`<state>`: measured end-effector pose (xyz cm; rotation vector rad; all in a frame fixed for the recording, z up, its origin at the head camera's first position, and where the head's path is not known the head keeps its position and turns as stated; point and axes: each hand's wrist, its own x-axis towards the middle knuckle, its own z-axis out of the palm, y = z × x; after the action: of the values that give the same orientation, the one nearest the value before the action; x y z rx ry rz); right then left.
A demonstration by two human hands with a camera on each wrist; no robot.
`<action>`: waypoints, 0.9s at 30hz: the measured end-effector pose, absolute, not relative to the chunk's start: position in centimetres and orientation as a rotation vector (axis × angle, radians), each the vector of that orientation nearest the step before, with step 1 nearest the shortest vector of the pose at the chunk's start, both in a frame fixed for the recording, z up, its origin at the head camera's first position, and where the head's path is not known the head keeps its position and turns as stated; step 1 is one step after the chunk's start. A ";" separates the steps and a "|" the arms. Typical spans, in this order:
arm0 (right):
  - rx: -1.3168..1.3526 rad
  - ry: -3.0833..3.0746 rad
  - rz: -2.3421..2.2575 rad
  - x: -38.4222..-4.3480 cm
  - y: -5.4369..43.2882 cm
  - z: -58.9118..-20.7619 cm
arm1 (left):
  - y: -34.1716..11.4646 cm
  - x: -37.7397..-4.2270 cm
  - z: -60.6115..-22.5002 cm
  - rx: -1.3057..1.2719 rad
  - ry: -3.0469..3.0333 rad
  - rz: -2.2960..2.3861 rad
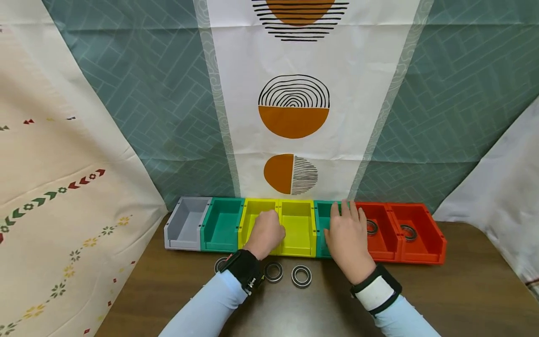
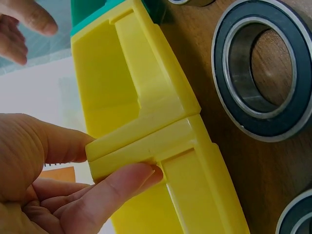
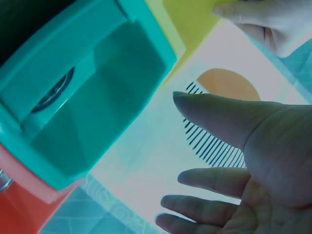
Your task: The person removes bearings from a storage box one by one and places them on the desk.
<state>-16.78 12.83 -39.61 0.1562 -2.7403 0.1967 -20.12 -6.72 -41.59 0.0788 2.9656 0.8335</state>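
Observation:
My left hand (image 1: 266, 232) pinches the shared wall of the two yellow bins (image 2: 141, 139), the thumb on one side and a finger on the other. Over the right green bin (image 3: 112, 92), my right hand (image 1: 349, 238) is spread with straight fingers and holds nothing. Inside that green bin lies a bearing (image 3: 54, 91), partly hidden by the front wall. On the table in front of the yellow bins lie three ring bearings: a left one (image 1: 220, 265) partly covered by my left wrist, a middle one (image 1: 273, 272) and a right one (image 1: 301, 276).
The bins stand in a row against a patterned cloth (image 1: 290, 178). Left of the yellow ones are a grey bin (image 1: 184, 229) and another green bin (image 1: 222, 229). At the right end, two red bins (image 1: 422, 250) each hold a bearing (image 1: 408, 232). The wooden table (image 1: 467, 281) extends in front.

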 end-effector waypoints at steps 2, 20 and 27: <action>0.157 -2.732 0.188 -16.7 12.6 -39.8 | -6.6 -20.1 -41.7 0.099 2.987 0.812; 0.071 -2.945 0.323 -17.5 12.7 -42.0 | -6.4 -20.2 -41.7 0.049 2.977 0.795; 0.032 -3.065 0.383 -18.3 13.1 -43.1 | -6.5 -20.2 -41.7 0.048 2.981 0.794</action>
<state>-18.35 13.07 -43.10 0.0318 -3.0654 0.3829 -20.24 -6.49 -41.73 0.0478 2.9813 0.7941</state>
